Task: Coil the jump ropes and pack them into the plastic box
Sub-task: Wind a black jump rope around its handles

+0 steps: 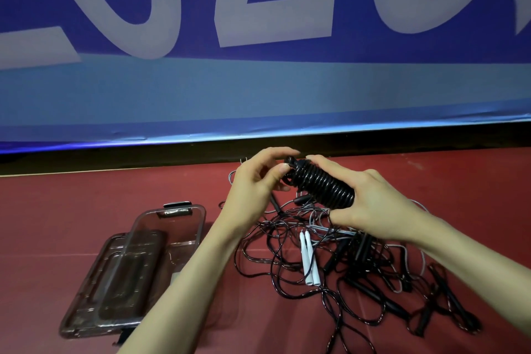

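Observation:
A black jump rope wound tightly round its handles (320, 185) is held up above the floor. My right hand (370, 204) grips the lower end of this bundle. My left hand (255, 184) pinches the rope end at the bundle's top. Below lies a tangled heap of loose jump ropes (330, 261), black and grey, with a pair of white handles (309, 259) and several black handles. The clear plastic box (169, 227) stands open at the left, partly behind my left forearm.
The box's clear lid (112, 284) lies flat on the red floor, overlapping the box's left side. A blue banner with large pale letters (258, 80) runs along the wall just behind the ropes.

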A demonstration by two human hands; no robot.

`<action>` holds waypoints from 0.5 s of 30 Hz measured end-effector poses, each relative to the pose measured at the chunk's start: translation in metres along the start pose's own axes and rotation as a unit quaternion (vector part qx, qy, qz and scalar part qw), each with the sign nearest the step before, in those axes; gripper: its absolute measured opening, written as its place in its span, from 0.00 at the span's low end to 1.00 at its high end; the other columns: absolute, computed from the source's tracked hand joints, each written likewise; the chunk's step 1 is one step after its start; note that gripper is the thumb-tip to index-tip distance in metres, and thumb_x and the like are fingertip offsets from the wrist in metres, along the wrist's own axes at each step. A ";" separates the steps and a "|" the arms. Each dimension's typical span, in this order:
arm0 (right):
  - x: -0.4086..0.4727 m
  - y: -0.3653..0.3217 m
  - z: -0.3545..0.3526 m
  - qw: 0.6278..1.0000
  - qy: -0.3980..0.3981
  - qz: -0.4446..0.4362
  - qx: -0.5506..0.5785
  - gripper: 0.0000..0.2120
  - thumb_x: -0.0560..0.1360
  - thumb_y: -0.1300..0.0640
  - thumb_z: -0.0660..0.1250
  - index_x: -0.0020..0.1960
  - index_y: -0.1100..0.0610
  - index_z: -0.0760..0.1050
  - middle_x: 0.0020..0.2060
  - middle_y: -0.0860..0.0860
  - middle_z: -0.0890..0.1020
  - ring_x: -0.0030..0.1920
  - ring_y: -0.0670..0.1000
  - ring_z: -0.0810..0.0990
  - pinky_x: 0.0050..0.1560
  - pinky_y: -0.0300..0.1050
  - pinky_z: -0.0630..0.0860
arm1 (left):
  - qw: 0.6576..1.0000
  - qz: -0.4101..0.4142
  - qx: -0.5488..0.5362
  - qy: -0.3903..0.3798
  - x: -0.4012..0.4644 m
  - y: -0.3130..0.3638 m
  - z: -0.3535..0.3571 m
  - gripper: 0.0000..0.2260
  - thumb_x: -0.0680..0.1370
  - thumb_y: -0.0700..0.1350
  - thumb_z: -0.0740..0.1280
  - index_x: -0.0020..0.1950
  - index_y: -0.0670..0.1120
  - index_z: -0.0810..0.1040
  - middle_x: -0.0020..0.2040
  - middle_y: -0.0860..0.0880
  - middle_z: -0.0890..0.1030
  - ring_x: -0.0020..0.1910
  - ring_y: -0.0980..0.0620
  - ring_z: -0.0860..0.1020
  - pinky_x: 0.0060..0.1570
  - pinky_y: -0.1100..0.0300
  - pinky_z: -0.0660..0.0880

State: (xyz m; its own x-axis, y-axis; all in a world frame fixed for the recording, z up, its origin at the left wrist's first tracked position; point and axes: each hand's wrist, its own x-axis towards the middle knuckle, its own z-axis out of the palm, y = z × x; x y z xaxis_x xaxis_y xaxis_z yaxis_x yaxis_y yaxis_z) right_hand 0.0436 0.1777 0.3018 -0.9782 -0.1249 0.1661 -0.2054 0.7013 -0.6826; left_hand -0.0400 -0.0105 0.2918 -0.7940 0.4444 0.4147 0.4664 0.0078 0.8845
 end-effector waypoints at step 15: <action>0.003 0.006 -0.021 0.994 -0.110 -0.009 -0.017 0.46 0.68 0.68 0.68 0.67 0.22 0.59 0.23 0.45 0.72 0.23 0.46 0.59 0.25 0.39 0.60 | 0.990 -0.082 -0.073 -0.086 -0.006 0.003 -0.026 0.06 0.67 0.37 0.72 0.38 0.40 0.75 0.39 0.51 0.81 0.40 0.56 0.78 0.42 0.66 0.74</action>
State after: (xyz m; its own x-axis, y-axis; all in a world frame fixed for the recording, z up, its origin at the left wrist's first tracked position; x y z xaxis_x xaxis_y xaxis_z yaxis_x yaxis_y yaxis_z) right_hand 0.0399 0.1959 0.3132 -0.9583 -0.2854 0.0159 -0.2253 0.7198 -0.6566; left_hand -0.0441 -0.0359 0.2973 -0.7709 0.5933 0.2317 0.2652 -0.0316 0.9637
